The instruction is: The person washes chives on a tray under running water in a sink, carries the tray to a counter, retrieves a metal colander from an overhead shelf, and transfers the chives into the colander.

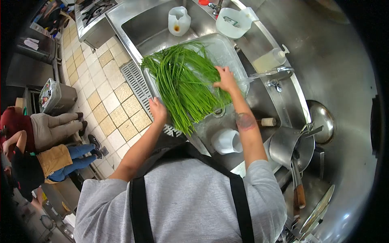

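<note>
A large heap of long green stalks lies in a clear plastic tub set over a steel sink. My left hand is at the tub's near left edge beside the stalks, its fingers closed along the rim. On the right side of the heap is my right hand, thumb and fingers apart, touching the stalks; its fingertips are partly among them. Water runs from a faucet into the tub's right side, near my right wrist.
White cut-open jugs and a white container sit in the sinks. A soap bottle stands behind the faucet. At right are a steel pot and pans. Two people stand at far left, near a grey bin.
</note>
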The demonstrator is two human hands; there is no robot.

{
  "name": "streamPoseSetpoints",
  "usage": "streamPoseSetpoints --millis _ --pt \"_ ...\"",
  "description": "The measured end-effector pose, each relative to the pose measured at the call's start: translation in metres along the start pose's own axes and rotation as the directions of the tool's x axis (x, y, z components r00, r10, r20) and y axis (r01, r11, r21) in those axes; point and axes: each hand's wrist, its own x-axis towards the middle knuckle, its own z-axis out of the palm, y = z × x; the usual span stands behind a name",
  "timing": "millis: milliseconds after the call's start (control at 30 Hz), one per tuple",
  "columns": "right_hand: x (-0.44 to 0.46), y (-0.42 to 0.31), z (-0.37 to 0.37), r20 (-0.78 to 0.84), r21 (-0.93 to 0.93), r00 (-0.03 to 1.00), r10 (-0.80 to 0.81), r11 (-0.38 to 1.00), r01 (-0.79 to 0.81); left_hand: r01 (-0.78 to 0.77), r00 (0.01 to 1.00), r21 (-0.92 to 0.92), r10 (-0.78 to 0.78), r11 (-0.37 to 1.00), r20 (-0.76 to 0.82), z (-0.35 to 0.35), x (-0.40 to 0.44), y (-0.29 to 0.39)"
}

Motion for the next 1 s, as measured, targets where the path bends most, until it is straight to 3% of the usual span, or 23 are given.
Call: streamPoseSetpoints --millis 67,167,400,633,733,833,933,1000 --pt "0.011 0.022 -0.007 0.007 0.222 0.987 -0.158 0.963 0.153 0.013 0.999 0.003 -0.013 1.0 0.033 -0.001 -0.003 -0.004" --pt "0.013 0.019 -0.063 -0.103 0.123 0.985 -0.138 0.981 0.151 0.049 0.997 -0.017 -0.048 0.999 0.059 0.0 0.004 -0.007" --pt "0.01 0.007 -0.122 -0.168 0.359 0.985 -0.026 0.929 0.085 0.021 0.999 -0.035 -0.02 0.999 0.028 -0.004 -0.003 0.006" --pt "0.046 0.059 -0.061 -0.112 0.216 0.994 0.003 0.976 0.021 0.009 0.999 -0.025 -0.008 1.0 0.035 -0.004 -0.003 0.004" --pt "0.034 0.051 -0.029 -0.032 -0.018 0.999 0.008 1.0 -0.009 0.011 0.999 0.018 -0.011 1.0 0.032 -0.004 -0.002 0.004" --pt "-0.001 0.001 -0.021 0.081 -0.095 0.973 0.216 0.973 -0.209 0.024 1.0 0.003 -0.024 1.0 0.002 -0.004 -0.005 0.009" --pt "-0.016 -0.028 -0.016 0.053 -0.198 0.98 0.193 0.964 -0.179 -0.016 1.0 -0.016 0.016 1.0 -0.014 -0.003 -0.004 0.006" --pt "-0.008 0.006 0.004 -0.027 -0.103 1.0 0.007 0.995 -0.01 0.004 1.0 -0.018 -0.004 1.0 -0.001 -0.003 -0.004 0.006"
